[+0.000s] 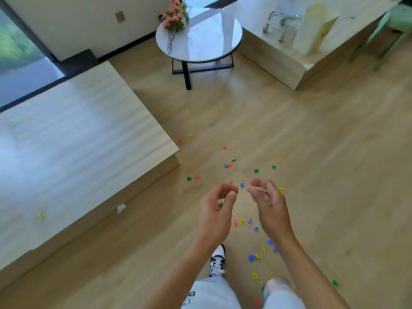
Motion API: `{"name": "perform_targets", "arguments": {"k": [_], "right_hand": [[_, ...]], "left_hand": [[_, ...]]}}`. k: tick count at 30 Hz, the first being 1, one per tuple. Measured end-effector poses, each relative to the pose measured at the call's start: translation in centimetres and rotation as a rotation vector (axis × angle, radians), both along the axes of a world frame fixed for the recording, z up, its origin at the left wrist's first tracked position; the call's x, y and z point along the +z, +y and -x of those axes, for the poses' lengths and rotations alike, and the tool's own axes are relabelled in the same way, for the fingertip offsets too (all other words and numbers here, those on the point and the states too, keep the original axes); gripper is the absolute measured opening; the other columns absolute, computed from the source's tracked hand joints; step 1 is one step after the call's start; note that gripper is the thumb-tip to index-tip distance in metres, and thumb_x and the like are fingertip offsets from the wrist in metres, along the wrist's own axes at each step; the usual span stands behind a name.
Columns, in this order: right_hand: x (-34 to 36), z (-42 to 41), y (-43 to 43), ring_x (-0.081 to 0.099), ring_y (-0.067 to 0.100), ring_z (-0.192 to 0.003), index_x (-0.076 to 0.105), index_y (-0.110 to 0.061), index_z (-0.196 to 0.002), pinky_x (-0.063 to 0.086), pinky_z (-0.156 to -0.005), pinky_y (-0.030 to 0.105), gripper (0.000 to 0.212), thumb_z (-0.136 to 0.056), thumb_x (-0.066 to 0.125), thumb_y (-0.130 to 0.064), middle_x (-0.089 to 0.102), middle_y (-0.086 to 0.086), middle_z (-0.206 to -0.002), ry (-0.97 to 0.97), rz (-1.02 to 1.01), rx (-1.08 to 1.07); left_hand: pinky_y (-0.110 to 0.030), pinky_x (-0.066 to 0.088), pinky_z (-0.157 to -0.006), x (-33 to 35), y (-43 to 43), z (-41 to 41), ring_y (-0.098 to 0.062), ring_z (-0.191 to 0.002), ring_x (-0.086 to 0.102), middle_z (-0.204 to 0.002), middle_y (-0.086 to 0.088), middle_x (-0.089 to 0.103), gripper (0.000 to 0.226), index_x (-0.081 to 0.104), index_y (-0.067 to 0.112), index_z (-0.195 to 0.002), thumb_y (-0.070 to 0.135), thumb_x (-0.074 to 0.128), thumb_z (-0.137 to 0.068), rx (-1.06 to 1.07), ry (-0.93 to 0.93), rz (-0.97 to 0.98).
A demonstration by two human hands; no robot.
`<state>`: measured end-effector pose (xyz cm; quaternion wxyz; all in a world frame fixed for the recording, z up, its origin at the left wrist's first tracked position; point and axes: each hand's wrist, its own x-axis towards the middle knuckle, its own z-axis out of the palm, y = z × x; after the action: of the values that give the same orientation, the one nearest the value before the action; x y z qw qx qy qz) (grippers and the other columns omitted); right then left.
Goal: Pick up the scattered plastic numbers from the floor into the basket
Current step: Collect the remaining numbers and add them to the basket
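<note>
1. Standing over a wooden floor [312, 141], a person holds both bare hands out in front, side by side and close together but apart.
2. On the left hand [217, 210] the fingers curl loosely inward, thumb near the fingertips; whether anything sits inside them cannot be told.
3. On the right hand [270, 206] the fingers are also half curled, with the thumb extended toward the left hand; no piece shows clearly in it, so its grip cannot be told.
4. Small plastic numbers [242, 222] in red, yellow, blue and green lie scattered across the floor, mostly below and beyond the hands.
5. One loose group lies between the forearms and near the right forearm, including a blue piece [251, 258] and a yellow piece [255, 275].
6. More pieces lie farther out, such as a green one [256, 171] and an orange one [224, 147], with two near the corner of a low wooden platform [78, 141] at left.
7. A black-and-white sneaker [217, 262] is planted on the floor between the forearms.
8. A round white table [200, 47] with pink flowers [175, 15] on it stands at the far end.
</note>
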<state>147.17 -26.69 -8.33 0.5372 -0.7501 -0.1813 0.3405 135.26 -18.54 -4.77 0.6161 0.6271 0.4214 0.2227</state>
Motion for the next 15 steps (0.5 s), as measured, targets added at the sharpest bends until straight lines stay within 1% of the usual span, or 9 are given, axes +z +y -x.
{"name": "perform_targets", "arguments": {"k": [1,2,4,6,8,10,12,13,15], "right_hand": [[0.1,0.1,1.6,0.065,0.010,-0.108,0.063,-0.022,-0.115,0.053,-0.078,0.025,0.020,-0.095,0.062,-0.026,0.066,-0.008,-0.117,0.001,-0.006,0.028],[0.1,0.0,3.3,0.065,0.012,-0.108,0.063,-0.021,-0.116,0.054,-0.083,0.028,0.025,-0.092,0.062,-0.029,0.066,-0.006,-0.117,-0.006,-0.012,0.050],[-0.2,-0.4,6.3,0.066,0.014,-0.107,0.063,-0.017,-0.118,0.052,-0.092,0.030,0.028,-0.091,0.061,-0.027,0.067,-0.003,-0.116,-0.009,-0.021,0.072],[-0.8,-1.2,9.1,0.066,0.011,-0.102,0.063,-0.015,-0.119,0.050,-0.090,0.028,0.024,-0.095,0.061,-0.020,0.067,-0.002,-0.115,0.006,-0.021,0.095],[-1.4,-2.1,11.3,0.065,0.007,-0.096,0.063,-0.015,-0.118,0.049,-0.088,0.026,0.030,-0.091,0.062,-0.028,0.067,-0.004,-0.112,0.025,-0.019,0.099],[-2.4,-3.7,13.6,0.064,0.008,-0.093,0.063,-0.012,-0.118,0.051,-0.088,0.029,0.041,-0.084,0.060,-0.034,0.066,-0.003,-0.110,0.034,-0.015,0.076],[-3.4,-5.4,15.5,0.066,0.017,-0.103,0.062,-0.010,-0.120,0.051,-0.094,0.035,0.044,-0.084,0.059,-0.035,0.065,0.000,-0.112,0.058,-0.005,0.053],[-3.9,-6.4,16.5,0.066,0.022,-0.108,0.061,-0.011,-0.121,0.051,-0.096,0.036,0.044,-0.084,0.058,-0.035,0.065,0.000,-0.114,0.071,0.001,0.040],[-5.3,-8.3,18.3,0.066,0.024,-0.110,0.061,-0.012,-0.121,0.051,-0.096,0.037,0.043,-0.085,0.059,-0.035,0.065,0.002,-0.116,0.084,0.010,0.012]], "left_hand": [[-0.046,0.054,-0.078,0.0,1.0,0.3,-0.013,-0.091,0.065,-0.092,0.006,0.071,0.019,0.068,0.019,-0.092,0.025,0.051,-0.087,0.027,0.005,0.007],[-0.046,0.054,-0.078,0.0,2.0,0.7,-0.013,-0.091,0.065,-0.092,0.006,0.071,0.019,0.068,0.019,-0.092,0.025,0.051,-0.086,0.055,0.007,0.008],[-0.047,0.054,-0.077,-0.3,3.9,1.2,-0.013,-0.091,0.065,-0.091,0.007,0.071,0.019,0.068,0.019,-0.091,0.026,0.051,-0.085,0.093,0.019,0.004],[-0.046,0.055,-0.077,-0.9,6.0,1.6,-0.015,-0.093,0.065,-0.092,0.007,0.071,0.018,0.068,0.021,-0.092,0.027,0.051,-0.086,0.110,0.048,0.006],[-0.042,0.056,-0.075,-1.3,8.2,2.0,-0.018,-0.096,0.065,-0.093,0.006,0.071,0.018,0.068,0.020,-0.092,0.027,0.051,-0.087,0.132,0.072,0.009],[-0.035,0.056,-0.074,-1.7,10.9,1.8,-0.017,-0.095,0.066,-0.096,0.004,0.071,0.017,0.068,0.018,-0.093,0.024,0.053,-0.089,0.160,0.099,0.007],[-0.031,0.053,-0.073,-2.1,13.7,1.6,-0.016,-0.090,0.065,-0.095,0.001,0.072,0.014,0.068,0.014,-0.094,0.014,0.054,-0.094,0.185,0.131,-0.013],[-0.028,0.053,-0.070,-2.4,15.1,1.2,-0.018,-0.090,0.065,-0.095,-0.001,0.071,0.015,0.068,0.012,-0.095,0.009,0.053,-0.095,0.198,0.144,-0.014],[-0.020,0.051,-0.066,-3.3,17.9,0.0,-0.020,-0.092,0.065,-0.095,-0.006,0.071,0.017,0.068,0.009,-0.096,0.006,0.051,-0.095,0.199,0.170,0.001]]}}
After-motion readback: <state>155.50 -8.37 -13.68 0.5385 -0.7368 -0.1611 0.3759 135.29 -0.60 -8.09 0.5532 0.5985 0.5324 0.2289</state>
